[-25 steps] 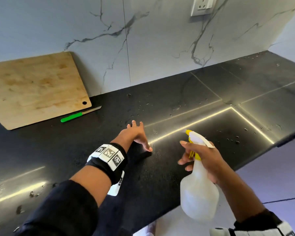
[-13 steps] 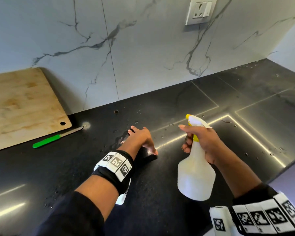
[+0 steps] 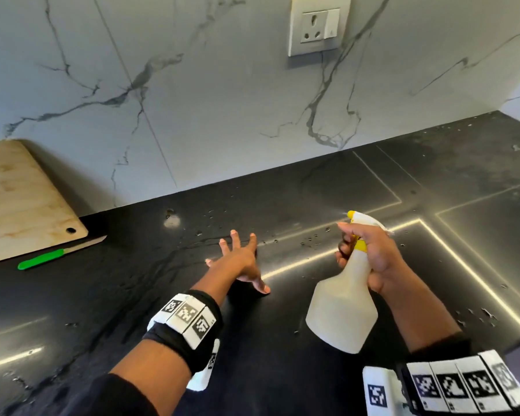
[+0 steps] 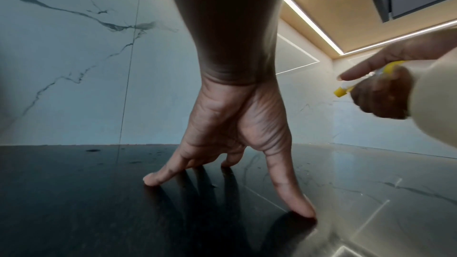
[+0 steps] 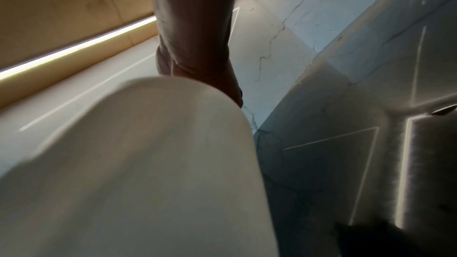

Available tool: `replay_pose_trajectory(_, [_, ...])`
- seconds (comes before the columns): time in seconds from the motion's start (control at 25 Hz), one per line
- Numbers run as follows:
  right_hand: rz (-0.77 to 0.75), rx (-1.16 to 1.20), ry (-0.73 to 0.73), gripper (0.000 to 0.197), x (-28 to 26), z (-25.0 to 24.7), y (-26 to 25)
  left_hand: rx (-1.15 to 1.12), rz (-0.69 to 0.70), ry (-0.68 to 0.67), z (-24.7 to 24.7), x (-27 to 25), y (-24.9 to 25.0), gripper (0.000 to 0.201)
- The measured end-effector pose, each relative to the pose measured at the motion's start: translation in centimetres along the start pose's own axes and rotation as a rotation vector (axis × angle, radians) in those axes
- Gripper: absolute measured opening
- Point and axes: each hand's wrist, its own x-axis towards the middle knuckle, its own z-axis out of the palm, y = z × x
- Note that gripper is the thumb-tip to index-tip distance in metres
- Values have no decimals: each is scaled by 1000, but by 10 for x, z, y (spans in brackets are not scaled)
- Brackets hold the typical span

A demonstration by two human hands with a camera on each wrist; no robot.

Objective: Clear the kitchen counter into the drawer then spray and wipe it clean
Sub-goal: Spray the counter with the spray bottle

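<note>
A white spray bottle [image 3: 342, 307] with a yellow nozzle hangs above the black counter [image 3: 282, 199], nozzle pointing left and away. My right hand [image 3: 370, 259] grips its neck, fingers curled on the trigger. The bottle [image 5: 138, 173] fills the right wrist view and hides that hand's fingers. My left hand [image 3: 237, 259] lies spread on the counter to the left of the bottle, fingers straight. Its fingertips [image 4: 301, 208] press on the dark surface in the left wrist view, where the bottle's yellow nozzle [image 4: 342, 91] shows at the right. Water droplets dot the counter around the hands.
A wooden cutting board [image 3: 21, 199] leans against the marble wall at the far left. A green-handled knife [image 3: 51, 256] lies on the counter in front of it. A wall socket [image 3: 318, 25] sits high on the wall. The counter's front edge runs at the lower right.
My right hand has brought the spray bottle up and over the counter. My left hand's fingers have spread wider on the surface. The view has shifted right, moving the board and knife further left.
</note>
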Motion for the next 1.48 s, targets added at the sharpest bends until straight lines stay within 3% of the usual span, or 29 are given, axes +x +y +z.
replay_pose_trajectory(0.12, [8, 18, -71, 22, -6, -39, 0, 15, -29, 29, 6, 5, -3, 140])
replay_pose_trajectory(0.28, [38, -10, -54, 26, -21, -70, 13, -36, -19, 79, 10, 6, -8, 139])
replay_pose_trajectory(0.44, [80, -131, -152, 24, -51, -80, 36, -122, 34, 172, 28, -4, -16, 121])
replay_pose_trajectory(0.6, [89, -286, -156, 30, -85, -79, 70, -167, 109, 285, 59, -18, -27, 98])
replay_pose_trajectory(0.76, [47, -356, -82, 42, -125, -86, 108, -150, 160, 258, 83, -40, -20, 98])
replay_pose_trajectory(1.0, [-70, -327, 21, 21, -193, -125, 139, -65, 218, 204, 105, -64, 26, 109])
replay_pose_trajectory(1.12, [-111, -278, 164, 33, -209, -158, 143, -5, 263, 207, 99, -63, 62, 109])
replay_pose_trajectory(1.2, [-115, -236, 238, 41, -205, -181, 142, 25, 317, 210, 95, -62, 90, 110])
replay_pose_trajectory(1.32, [-126, -157, 359, 32, -186, -206, 129, 54, 371, 205, 85, -53, 125, 112])
replay_pose_trajectory(1.48, [-95, -107, 291, 31, -147, -231, 98, 59, 333, 187, 71, -23, 154, 113])
